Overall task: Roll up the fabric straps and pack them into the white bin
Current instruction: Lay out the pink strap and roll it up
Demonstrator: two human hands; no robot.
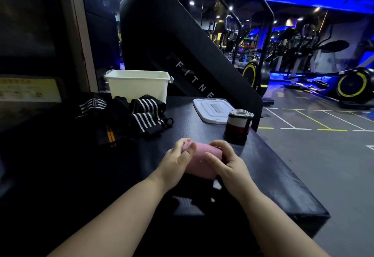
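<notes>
A pink fabric strap (199,160), rolled into a thick cylinder, lies on the dark table (263,165) between my hands. My left hand (178,160) grips its left end with curled fingers. My right hand (226,161) curls round its right end. A loose tail of the strap (217,185) pokes out under my right wrist. A rolled strap with grey, white and dark red bands (238,126) stands upright behind my right hand. The open white bin (137,84) stands at the back. A heap of black straps with white stripes (141,115) lies in front of it.
The bin's white lid (211,110) lies flat to the right of the bin. A large black fitness machine (182,44) rises behind the table. The table's right edge drops to a grey gym floor (323,155) with painted lines and exercise bikes.
</notes>
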